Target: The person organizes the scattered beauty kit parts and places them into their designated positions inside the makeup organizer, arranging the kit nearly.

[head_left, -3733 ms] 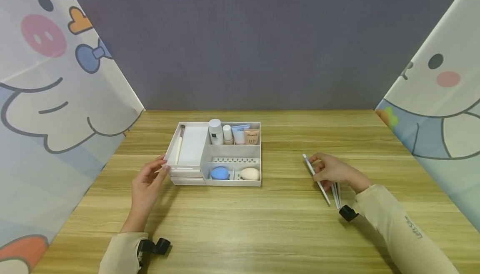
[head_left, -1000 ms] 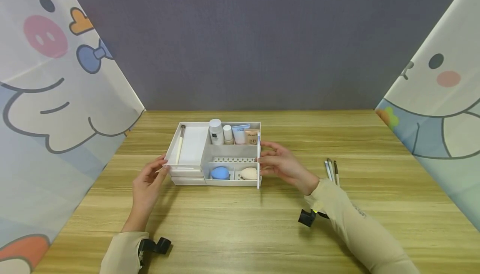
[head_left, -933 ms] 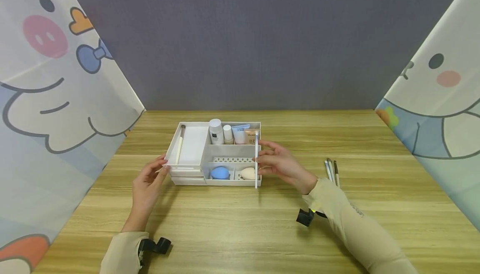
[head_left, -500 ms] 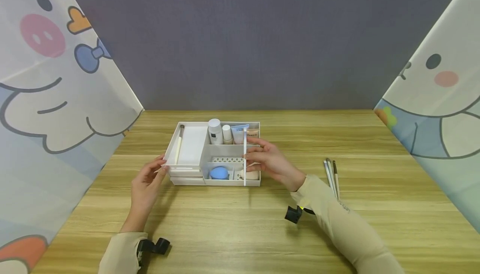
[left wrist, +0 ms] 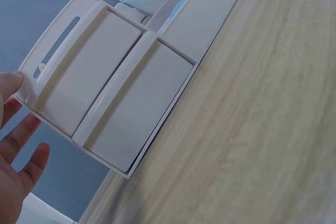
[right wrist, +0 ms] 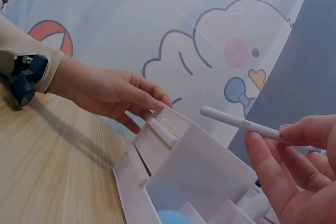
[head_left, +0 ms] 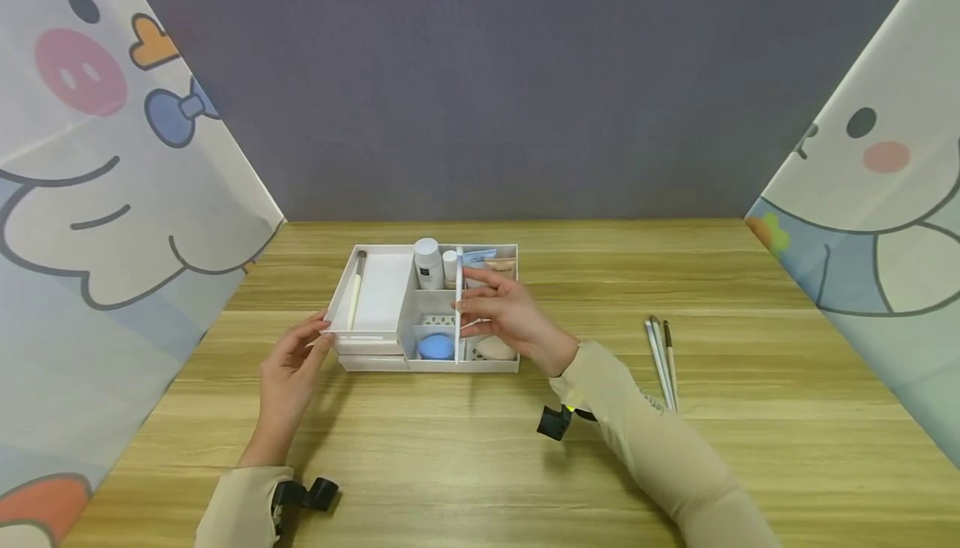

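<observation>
My left hand [head_left: 288, 373] holds the front left corner of a white cosmetics organizer [head_left: 382, 290], thumb at the front edge and fingers along the side. My right hand [head_left: 517, 323] pinches a slim white makeup brush [right wrist: 231, 119] between thumb and fingers, above the organizer's middle compartments. One cream-handled brush [head_left: 354, 302] lies in the top left tray. Blue [head_left: 436, 346] and beige makeup sponges [head_left: 495, 349] sit in the front compartments, the beige one partly behind my right hand. At the back stand a white bottle [head_left: 428, 266], a smaller bottle and two tubes.
Several makeup brushes [head_left: 660, 361] lie on the wooden table [head_left: 420, 456] to the right, partly behind the right sleeve. Two closed drawers [left wrist: 136, 103] face the front of the organizer. A grey panel [head_left: 480, 90] rises behind, with cartoon-printed sheets at both sides.
My right hand has picked up the white brush from the right of the table and carried it left over the organizer. My left hand has stayed at the corner.
</observation>
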A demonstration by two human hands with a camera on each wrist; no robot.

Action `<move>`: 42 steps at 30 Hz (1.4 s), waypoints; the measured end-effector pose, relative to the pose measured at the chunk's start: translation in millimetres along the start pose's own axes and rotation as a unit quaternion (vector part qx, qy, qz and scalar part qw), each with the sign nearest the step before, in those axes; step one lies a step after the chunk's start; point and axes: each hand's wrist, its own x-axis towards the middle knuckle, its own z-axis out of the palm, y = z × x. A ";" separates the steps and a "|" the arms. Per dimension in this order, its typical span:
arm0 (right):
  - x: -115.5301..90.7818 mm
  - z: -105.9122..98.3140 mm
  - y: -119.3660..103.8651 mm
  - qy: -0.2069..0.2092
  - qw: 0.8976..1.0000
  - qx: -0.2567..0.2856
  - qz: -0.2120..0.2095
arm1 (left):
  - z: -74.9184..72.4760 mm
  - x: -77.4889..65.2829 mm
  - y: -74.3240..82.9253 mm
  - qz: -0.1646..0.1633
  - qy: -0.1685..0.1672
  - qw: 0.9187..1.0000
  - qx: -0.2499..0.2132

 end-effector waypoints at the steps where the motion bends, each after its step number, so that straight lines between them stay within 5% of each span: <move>1: 1.5 2.3 0.2 -0.001 1.000 0.002 0.000 | 0.0 0.1 -0.1 0.002 0.000 1.000 0.000; 28: 42.3 57.1 -0.2 -0.006 1.000 0.027 0.014 | -0.3 -0.7 0.1 0.007 0.001 1.000 0.004; 42: 69.3 76.5 -1.5 0.022 1.000 -0.011 0.002 | 0.0 0.8 -2.1 0.008 0.005 1.000 0.009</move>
